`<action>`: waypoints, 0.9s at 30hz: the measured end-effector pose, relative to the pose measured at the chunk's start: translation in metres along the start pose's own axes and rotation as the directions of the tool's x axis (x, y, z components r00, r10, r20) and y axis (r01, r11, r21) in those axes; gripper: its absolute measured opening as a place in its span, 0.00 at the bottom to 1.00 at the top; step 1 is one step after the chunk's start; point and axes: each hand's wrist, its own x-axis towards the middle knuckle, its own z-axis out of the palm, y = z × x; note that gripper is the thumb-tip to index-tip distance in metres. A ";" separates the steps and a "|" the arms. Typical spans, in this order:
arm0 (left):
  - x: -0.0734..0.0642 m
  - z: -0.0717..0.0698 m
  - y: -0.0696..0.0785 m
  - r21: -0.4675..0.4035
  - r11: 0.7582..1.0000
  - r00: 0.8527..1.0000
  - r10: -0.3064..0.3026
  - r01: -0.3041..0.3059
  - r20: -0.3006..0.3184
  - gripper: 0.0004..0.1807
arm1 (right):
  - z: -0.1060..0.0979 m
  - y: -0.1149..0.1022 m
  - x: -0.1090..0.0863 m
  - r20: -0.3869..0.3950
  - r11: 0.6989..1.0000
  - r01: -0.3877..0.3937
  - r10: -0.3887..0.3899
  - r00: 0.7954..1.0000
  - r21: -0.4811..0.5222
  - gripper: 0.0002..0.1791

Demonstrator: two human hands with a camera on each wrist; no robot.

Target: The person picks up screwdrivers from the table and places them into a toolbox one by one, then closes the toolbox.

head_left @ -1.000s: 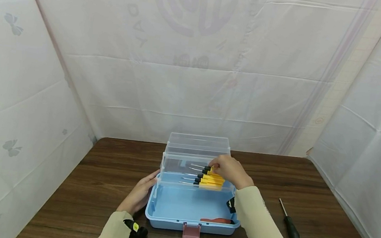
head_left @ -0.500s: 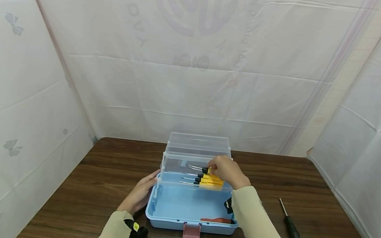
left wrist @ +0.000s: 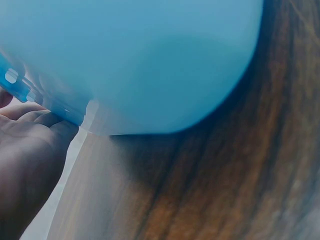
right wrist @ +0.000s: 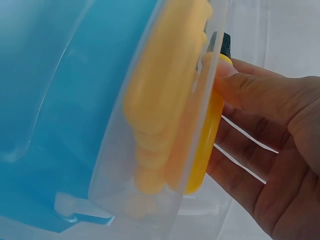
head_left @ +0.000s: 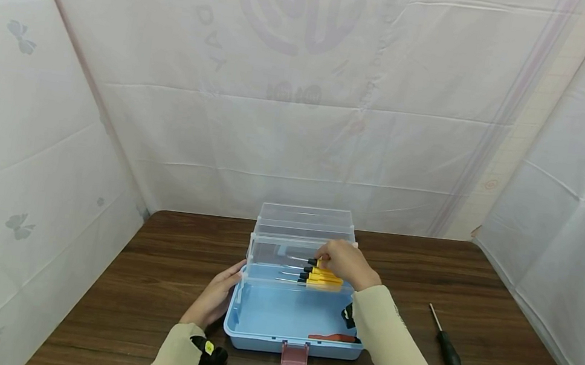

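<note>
A blue toolbox (head_left: 276, 314) stands with its clear lid raised and a clear tray (head_left: 261, 258) tilted up at its back. Several small screwdrivers (head_left: 323, 277) with yellow handles and black collars lie side by side in the tray. My right hand (head_left: 345, 261) is over the tray and pinches one yellow-handled screwdriver (right wrist: 207, 135) between thumb and fingertips, near its black collar. My left hand (head_left: 212, 297) holds the toolbox's left side near the back corner; in the left wrist view its fingers are partly hidden behind the blue wall (left wrist: 175, 65).
A red-handled tool (head_left: 334, 337) lies in the box's front right. The maroon latch (head_left: 294, 355) hangs open at the front. On the wooden table (head_left: 148, 286), a screwdriver with a dark handle (head_left: 449, 355) lies to the right. White sheeting (head_left: 297, 146) surrounds the table.
My right hand has moved slightly left and toward me with a yellow-handled screwdriver, drawing close to the others in the tray. My left hand has stayed in place.
</note>
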 end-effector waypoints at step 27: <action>-0.001 0.001 0.001 -0.007 1.000 1.000 0.001 -0.001 -0.007 0.30 | 0.005 0.001 0.002 -0.005 0.999 -0.023 0.023 1.000 -0.028 0.12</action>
